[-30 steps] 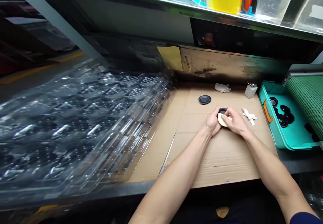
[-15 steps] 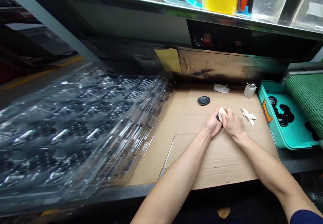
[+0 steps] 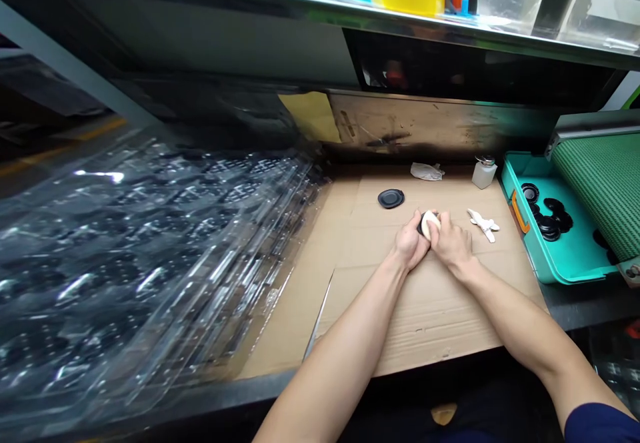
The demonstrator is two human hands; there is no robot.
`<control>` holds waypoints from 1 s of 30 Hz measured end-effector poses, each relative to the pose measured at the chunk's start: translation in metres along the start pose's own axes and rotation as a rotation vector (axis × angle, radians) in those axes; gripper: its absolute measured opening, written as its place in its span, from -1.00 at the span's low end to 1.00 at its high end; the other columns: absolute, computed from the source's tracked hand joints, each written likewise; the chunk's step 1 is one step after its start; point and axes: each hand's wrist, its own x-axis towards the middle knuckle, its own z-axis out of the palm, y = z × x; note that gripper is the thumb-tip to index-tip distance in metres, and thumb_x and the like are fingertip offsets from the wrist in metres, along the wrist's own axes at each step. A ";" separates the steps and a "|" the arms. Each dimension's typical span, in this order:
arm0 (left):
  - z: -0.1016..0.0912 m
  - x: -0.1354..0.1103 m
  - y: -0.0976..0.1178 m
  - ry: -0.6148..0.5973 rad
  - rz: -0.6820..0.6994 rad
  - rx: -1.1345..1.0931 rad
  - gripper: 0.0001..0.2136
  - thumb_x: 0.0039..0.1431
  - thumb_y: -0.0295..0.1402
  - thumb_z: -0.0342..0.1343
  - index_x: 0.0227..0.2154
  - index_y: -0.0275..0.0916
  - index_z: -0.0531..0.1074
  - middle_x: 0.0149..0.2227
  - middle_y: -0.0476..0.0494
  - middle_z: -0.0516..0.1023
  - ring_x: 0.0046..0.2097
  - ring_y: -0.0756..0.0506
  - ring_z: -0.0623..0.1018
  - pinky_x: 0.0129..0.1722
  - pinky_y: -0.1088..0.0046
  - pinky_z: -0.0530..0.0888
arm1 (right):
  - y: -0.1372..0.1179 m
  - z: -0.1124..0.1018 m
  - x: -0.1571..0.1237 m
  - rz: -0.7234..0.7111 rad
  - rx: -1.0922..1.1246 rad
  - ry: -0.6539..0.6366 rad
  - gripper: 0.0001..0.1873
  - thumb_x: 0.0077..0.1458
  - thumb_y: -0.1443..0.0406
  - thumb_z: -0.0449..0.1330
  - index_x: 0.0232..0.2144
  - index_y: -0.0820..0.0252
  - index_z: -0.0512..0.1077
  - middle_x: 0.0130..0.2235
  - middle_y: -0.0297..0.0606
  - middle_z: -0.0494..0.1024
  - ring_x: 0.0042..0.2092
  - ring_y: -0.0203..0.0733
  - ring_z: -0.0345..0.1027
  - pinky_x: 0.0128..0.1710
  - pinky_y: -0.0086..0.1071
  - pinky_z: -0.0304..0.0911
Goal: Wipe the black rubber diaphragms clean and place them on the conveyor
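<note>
On the cardboard sheet (image 3: 435,316), the left hand (image 3: 411,242) and right hand (image 3: 453,243) close from either side, nearly shut, gripping a black disc (image 3: 421,228) with a pale pad (image 3: 429,225), another black disc (image 3: 391,198) lying at eleven o'clock.

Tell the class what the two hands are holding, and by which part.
The left hand and right hand hold a round black disc by its rim, with a pale pad against its face; the exact grip is hidden.
</note>
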 end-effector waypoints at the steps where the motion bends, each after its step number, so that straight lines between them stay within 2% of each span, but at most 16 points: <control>1: 0.000 0.000 0.002 0.025 0.008 -0.005 -0.60 0.53 -0.24 -0.18 -0.16 -0.35 0.53 -0.12 -0.35 0.68 0.01 -0.17 0.66 0.13 0.23 0.55 | 0.004 0.000 0.002 0.024 0.020 0.020 -0.59 0.49 0.01 -0.10 0.07 0.16 0.30 -0.16 -0.08 0.67 -0.18 -0.02 0.57 -0.25 -0.35 0.20; 4: -0.002 -0.003 0.011 0.066 0.024 -0.033 -0.62 0.51 -0.18 -0.18 -0.07 -0.30 0.48 -0.05 -0.35 0.66 0.05 -0.21 0.65 0.11 0.12 0.56 | 0.020 -0.002 0.009 0.086 0.113 0.104 -0.62 0.49 0.02 -0.08 0.04 0.14 0.30 -0.13 -0.11 0.67 -0.11 0.01 0.55 -0.22 -0.32 0.17; 7: -0.006 -0.007 0.023 0.006 0.017 -0.096 -0.60 0.47 -0.14 -0.18 0.03 -0.30 0.44 0.07 -0.42 0.60 0.12 -0.30 0.62 0.09 0.04 0.56 | 0.032 -0.005 0.009 0.080 0.190 0.126 -0.65 0.48 0.04 -0.05 0.03 0.14 0.32 -0.06 -0.10 0.65 -0.06 0.01 0.51 -0.19 -0.31 0.15; 12: -0.008 -0.012 0.035 -0.019 -0.027 -0.154 -0.64 0.39 -0.34 -0.12 0.11 -0.32 0.44 0.12 -0.41 0.58 0.14 -0.28 0.61 0.08 0.09 0.58 | 0.033 -0.006 0.005 0.037 0.215 0.105 -0.66 0.47 0.08 -0.06 0.01 0.15 0.36 -0.08 -0.12 0.64 -0.08 0.00 0.49 -0.19 -0.31 0.13; 15: -0.006 -0.012 0.038 -0.022 -0.051 -0.168 -0.66 0.45 -0.34 -0.10 0.11 -0.34 0.45 0.03 -0.41 0.62 0.09 -0.25 0.64 0.07 0.14 0.59 | 0.032 -0.007 0.005 0.020 0.201 0.085 -0.67 0.46 0.08 -0.04 0.00 0.15 0.38 -0.12 -0.13 0.64 -0.09 0.00 0.49 -0.19 -0.31 0.13; 17: -0.005 -0.012 0.041 -0.022 -0.055 -0.184 -0.62 0.50 -0.21 -0.10 0.08 -0.37 0.47 -0.04 -0.42 0.64 0.02 -0.22 0.67 0.01 0.22 0.63 | 0.033 -0.007 0.006 0.015 0.191 0.074 -0.66 0.46 0.07 -0.03 0.00 0.15 0.39 -0.14 -0.13 0.65 -0.12 0.00 0.49 -0.20 -0.30 0.14; 21: -0.006 -0.013 0.045 0.003 -0.093 -0.183 -0.33 0.45 0.10 -0.19 0.01 -0.49 0.50 -0.22 -0.42 0.66 -0.30 -0.10 0.69 -0.33 0.49 0.64 | 0.035 -0.007 0.006 -0.005 0.166 0.052 -0.63 0.45 0.05 -0.03 -0.02 0.14 0.42 -0.16 -0.12 0.65 -0.16 0.00 0.48 -0.22 -0.29 0.15; 25: -0.006 -0.017 0.047 0.028 -0.168 -0.192 -0.27 0.46 0.12 -0.31 0.01 -0.51 0.50 -0.37 -0.34 0.65 -0.48 -0.04 0.63 -0.53 0.58 0.55 | 0.036 -0.008 0.006 -0.031 0.133 0.052 -0.64 0.44 0.05 -0.01 -0.03 0.13 0.44 -0.19 -0.14 0.64 -0.18 0.00 0.47 -0.24 -0.29 0.13; 30: -0.001 -0.021 0.049 0.050 -0.180 -0.210 -0.28 0.48 0.08 -0.37 -0.03 -0.50 0.50 -0.39 -0.32 0.65 -0.50 -0.04 0.63 -0.56 0.59 0.54 | 0.033 -0.008 0.006 -0.054 0.121 0.022 -0.65 0.41 0.04 0.04 -0.11 0.11 0.49 -0.20 -0.16 0.64 -0.21 -0.04 0.44 -0.25 -0.29 0.12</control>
